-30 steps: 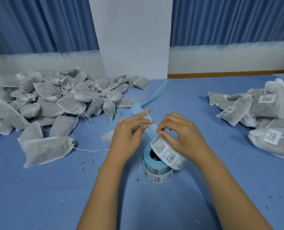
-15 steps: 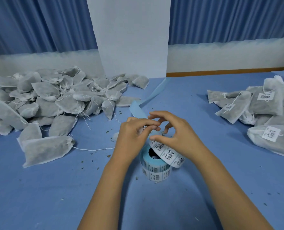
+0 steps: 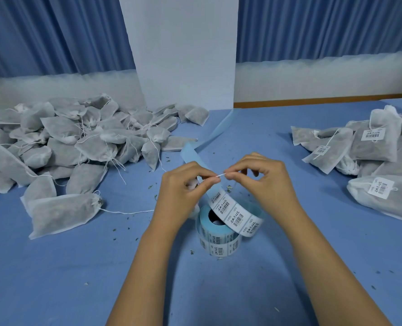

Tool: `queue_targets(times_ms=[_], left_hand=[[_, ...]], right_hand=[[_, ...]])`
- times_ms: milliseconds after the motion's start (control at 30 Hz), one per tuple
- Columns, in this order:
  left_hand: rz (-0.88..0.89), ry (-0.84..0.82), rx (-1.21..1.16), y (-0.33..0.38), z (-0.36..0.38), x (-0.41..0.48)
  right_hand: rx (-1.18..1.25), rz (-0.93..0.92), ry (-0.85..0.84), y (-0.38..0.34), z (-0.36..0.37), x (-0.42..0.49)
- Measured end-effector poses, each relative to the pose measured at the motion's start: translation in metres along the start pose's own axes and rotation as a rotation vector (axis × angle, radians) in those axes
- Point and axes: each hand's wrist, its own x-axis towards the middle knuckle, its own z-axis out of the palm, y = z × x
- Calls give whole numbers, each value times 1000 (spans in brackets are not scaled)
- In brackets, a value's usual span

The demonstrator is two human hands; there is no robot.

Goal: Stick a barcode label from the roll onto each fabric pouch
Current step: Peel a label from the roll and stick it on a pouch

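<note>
The barcode label roll (image 3: 218, 238) stands on the blue table (image 3: 289, 267) at the centre, with a strip of printed labels (image 3: 235, 212) rising from it to my hands. My left hand (image 3: 183, 187) pinches the strip's blue backing at its top. My right hand (image 3: 258, 177) pinches the end of one white label (image 3: 220, 175), seen edge-on between the two hands. A bit of white fabric (image 3: 195, 209) shows under my left wrist. Unlabelled fabric pouches (image 3: 77, 142) lie heaped at the left. Pouches with labels (image 3: 371, 161) lie at the right.
One pouch (image 3: 61, 212) with a loose string lies alone in front of the left heap. Spent blue backing (image 3: 218, 130) trails away to a white pillar (image 3: 186, 55). Blue curtains hang behind. Small crumbs dot the table.
My hands rose off the roll and drew slightly apart. The right hand lifted from the strip and now pinches a label's end stretched between both hands.
</note>
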Motion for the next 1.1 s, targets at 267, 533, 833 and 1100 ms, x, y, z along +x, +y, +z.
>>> queue_targets(times_ms=[267, 533, 833, 1100], left_hand=[[-184, 43, -480, 16, 2, -1], [-175, 93, -204, 2, -2, -1], [-154, -255, -11, 2, 1, -2], [-88, 121, -39, 8, 5, -3]], right_hand=[[162, 265, 274, 6, -1, 1], [-243, -157, -90, -5, 16, -6], [-215, -162, 125, -2, 6, -2], [-44, 169, 43, -3, 15, -4]])
